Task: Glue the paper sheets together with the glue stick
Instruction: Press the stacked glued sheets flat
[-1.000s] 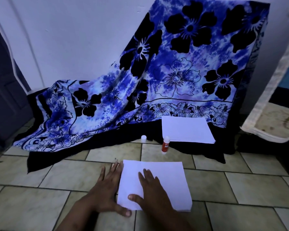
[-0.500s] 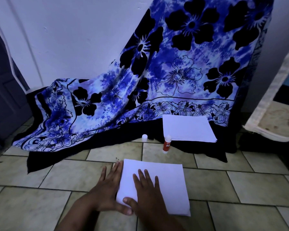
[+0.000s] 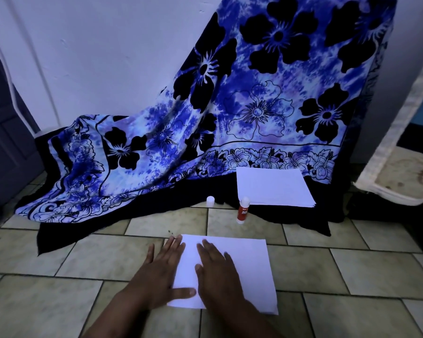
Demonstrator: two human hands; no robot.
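Note:
White paper sheets (image 3: 247,267) lie on the tiled floor in front of me. My right hand (image 3: 217,272) rests flat on their left half, fingers spread. Flat at the paper's left edge is my left hand (image 3: 160,272), thumb lying over the near left corner. Beyond the paper a red and white glue stick (image 3: 243,211) stands upright with its cap off. Its white cap (image 3: 210,200) sits to the left of it. A stack of white paper (image 3: 271,187) lies behind the glue stick on dark cloth.
A blue and black flowered cloth (image 3: 230,106) hangs down the white wall and spreads over the floor at the back. A pale padded edge (image 3: 401,172) lies at the right. A dark door (image 3: 0,142) stands at the left.
My right hand has slid left across the sheets toward my left hand. The left hand has stayed at the paper's left edge.

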